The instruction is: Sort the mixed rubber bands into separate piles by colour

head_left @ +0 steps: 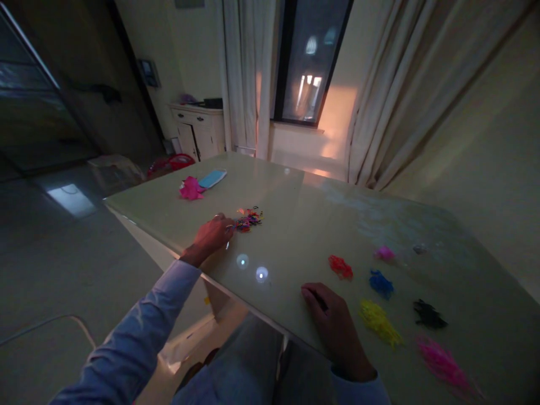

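Observation:
My left hand (213,233) reaches across the table, its fingers drawn together at the near left edge of a mixed, many-coloured pile of what look like small rubber bands (248,220). Its fingertips touch the pile; exactly what they pinch is too small to see. My right hand (331,318) rests on the table near its front edge, loosely closed with thumb and fingers curled in. Whatever may be inside it is hidden. Around it lie single-colour piles: red bands (340,267), blue bands (381,284), yellow bands (378,322), black bands (429,314) and pink bands (445,363).
A bright pink crumpled piece (192,188) and a light blue flat item (213,179) lie at the far left. Farther right are a small pink clump (385,253) and a clear crumpled bit (419,248). The table's front edge (240,301) runs before my lap.

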`<state>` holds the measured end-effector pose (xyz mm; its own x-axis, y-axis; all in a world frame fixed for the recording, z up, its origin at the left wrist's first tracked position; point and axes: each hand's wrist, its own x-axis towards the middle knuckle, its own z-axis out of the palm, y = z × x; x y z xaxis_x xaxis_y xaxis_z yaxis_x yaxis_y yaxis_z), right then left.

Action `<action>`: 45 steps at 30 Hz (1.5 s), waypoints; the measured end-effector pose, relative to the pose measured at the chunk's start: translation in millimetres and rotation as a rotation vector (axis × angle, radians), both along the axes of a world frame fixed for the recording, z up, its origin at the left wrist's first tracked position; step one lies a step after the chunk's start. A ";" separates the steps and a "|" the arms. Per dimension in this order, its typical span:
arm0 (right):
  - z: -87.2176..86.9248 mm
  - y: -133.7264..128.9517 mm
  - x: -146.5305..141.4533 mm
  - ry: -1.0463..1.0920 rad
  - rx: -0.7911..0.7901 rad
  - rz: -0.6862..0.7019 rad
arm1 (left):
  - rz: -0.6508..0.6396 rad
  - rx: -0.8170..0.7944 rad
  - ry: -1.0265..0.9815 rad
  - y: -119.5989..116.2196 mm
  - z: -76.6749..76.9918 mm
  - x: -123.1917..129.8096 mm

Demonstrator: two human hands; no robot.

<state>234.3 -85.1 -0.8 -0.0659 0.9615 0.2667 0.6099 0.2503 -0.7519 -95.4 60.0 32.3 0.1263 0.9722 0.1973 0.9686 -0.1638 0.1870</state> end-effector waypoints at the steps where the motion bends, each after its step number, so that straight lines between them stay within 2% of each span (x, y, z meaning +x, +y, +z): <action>1: -0.1 0.1 0.2 0.001 -0.004 0.002 | 0.001 0.006 -0.007 1.0 -0.7 -5.1; 7: -1.9 1.6 1.2 0.011 -0.016 0.006 | 0.002 0.006 -0.126 -4.6 -13.0 -27.3; 12: 0.9 1.5 0.8 -0.006 -0.013 -0.002 | 0.058 0.005 -0.184 -8.6 -21.6 -26.3; 21: 2.2 1.4 0.6 -0.017 -0.019 -0.011 | 0.055 -0.006 -0.190 -4.9 -16.8 -15.0; 26: 2.4 2.3 0.7 -0.015 -0.040 -0.005 | 0.057 0.042 -0.218 -5.6 -17.3 -11.5; 33: 1.1 1.2 1.1 -0.015 -0.038 -0.022 | -0.012 0.154 -0.363 -3.1 -17.2 -17.4; 38: -1.3 1.4 1.9 -0.015 -0.048 -0.014 | 0.044 0.110 -0.644 -6.5 -9.4 -15.7; 42: -2.3 1.6 2.0 -0.015 -0.033 -0.006 | 0.083 -0.006 -0.996 -14.7 -1.4 -3.0; 45: -1.8 0.5 1.3 -0.007 -0.016 0.002 | 0.087 -0.146 -1.341 -26.8 10.8 14.8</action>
